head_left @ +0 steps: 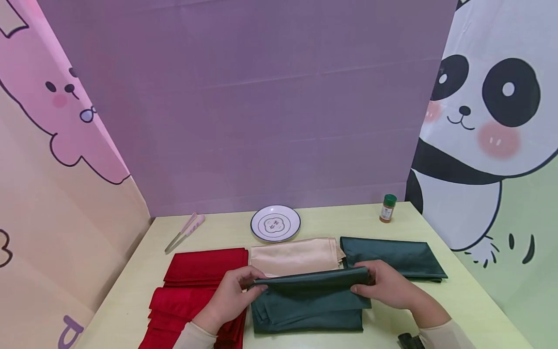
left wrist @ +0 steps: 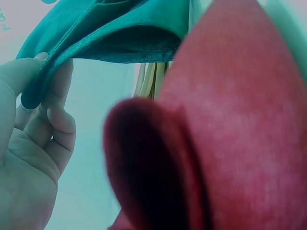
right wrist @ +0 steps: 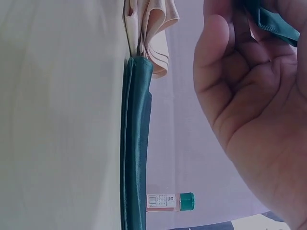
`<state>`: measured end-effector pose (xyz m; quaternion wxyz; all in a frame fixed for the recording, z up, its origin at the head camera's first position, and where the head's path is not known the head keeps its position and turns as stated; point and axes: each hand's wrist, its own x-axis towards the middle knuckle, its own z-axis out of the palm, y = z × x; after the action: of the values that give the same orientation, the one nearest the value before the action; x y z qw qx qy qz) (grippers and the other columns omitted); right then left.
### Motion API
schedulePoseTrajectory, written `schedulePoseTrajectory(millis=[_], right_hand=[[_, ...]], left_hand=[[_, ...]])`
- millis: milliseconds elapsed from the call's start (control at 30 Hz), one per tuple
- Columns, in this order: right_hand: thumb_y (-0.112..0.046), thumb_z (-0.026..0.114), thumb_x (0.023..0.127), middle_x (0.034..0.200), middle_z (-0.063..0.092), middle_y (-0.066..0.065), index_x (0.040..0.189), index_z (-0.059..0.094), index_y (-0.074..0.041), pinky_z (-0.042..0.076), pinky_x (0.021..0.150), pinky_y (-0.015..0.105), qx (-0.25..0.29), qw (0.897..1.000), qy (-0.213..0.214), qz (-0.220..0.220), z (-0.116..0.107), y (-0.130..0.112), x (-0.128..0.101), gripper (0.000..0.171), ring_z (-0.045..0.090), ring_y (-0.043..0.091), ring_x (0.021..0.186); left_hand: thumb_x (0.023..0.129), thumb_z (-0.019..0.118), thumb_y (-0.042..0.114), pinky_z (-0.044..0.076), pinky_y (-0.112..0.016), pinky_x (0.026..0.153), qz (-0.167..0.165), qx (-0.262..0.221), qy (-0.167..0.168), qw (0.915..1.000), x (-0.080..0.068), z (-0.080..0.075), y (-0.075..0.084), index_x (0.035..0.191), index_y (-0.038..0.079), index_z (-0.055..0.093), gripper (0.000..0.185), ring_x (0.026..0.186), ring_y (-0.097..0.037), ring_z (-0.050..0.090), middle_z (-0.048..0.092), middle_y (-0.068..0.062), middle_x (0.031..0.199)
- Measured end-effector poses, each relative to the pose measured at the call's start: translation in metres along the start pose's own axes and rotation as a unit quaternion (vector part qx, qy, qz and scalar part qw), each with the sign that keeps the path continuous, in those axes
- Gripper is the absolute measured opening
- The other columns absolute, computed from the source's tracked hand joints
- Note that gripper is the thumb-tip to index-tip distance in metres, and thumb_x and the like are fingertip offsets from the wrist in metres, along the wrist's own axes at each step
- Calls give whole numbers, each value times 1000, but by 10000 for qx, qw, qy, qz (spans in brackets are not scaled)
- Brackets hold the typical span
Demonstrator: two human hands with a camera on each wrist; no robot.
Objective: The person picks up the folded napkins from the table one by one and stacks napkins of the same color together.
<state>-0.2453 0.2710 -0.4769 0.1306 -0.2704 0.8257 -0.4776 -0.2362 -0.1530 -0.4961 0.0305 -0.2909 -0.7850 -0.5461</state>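
Observation:
A dark green satin cloth (head_left: 311, 300) is raised at its folded far edge by both hands, at the near middle of the table. My left hand (head_left: 233, 295) pinches its left corner between thumb and fingers, as the left wrist view also shows with the green cloth (left wrist: 120, 33). The right corner is gripped by my right hand (head_left: 385, 286). Just beyond it lies a folded cream cloth (head_left: 296, 257). To the right of that rests another folded green cloth (head_left: 392, 257). Red cloths (head_left: 205, 266) lie folded at the left, one close beside my left wrist.
Behind the cloths stand a white plate (head_left: 275, 224) with a blue rim, pink-handled tongs (head_left: 185, 232) at the back left, and a small green-capped jar (head_left: 387, 208) at the back right. A purple backdrop (head_left: 270, 106) rises behind the table (head_left: 117, 300).

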Motion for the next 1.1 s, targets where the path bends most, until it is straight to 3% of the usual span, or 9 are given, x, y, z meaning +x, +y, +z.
schedulePoseTrajectory(millis=[367,667,933,1100], right_hand=[[-17,74,99,101,73,6,117,69,-7,52,68,30,-64,9995,283,-127,0,-1,-2,21,67,17,81],[-19,73,100,102,74,4,122,67,-5,52,67,30,-302,9980,554,-100,-1,-5,-2,26,68,16,79],[-22,69,104,110,72,5,126,64,-7,53,73,29,-493,9960,734,-131,-5,-6,-4,27,66,15,87],[-22,65,106,114,70,8,131,60,-5,54,79,28,-435,9955,830,-130,-9,-5,-5,30,65,15,94]], left_hand=[[92,82,10,61,-30,79,102,-174,123,9997,1,3,4,112,14,74,22,84,-19,72,78,1,101],[92,82,13,56,-28,72,111,12,246,9996,3,3,8,113,16,74,23,77,-17,69,78,2,99],[91,82,8,57,-29,70,436,5,381,9983,10,6,13,113,15,73,24,74,-18,70,77,-2,100],[91,83,10,60,-29,73,233,-11,319,9992,16,8,20,112,18,74,24,74,-18,70,77,1,99]])
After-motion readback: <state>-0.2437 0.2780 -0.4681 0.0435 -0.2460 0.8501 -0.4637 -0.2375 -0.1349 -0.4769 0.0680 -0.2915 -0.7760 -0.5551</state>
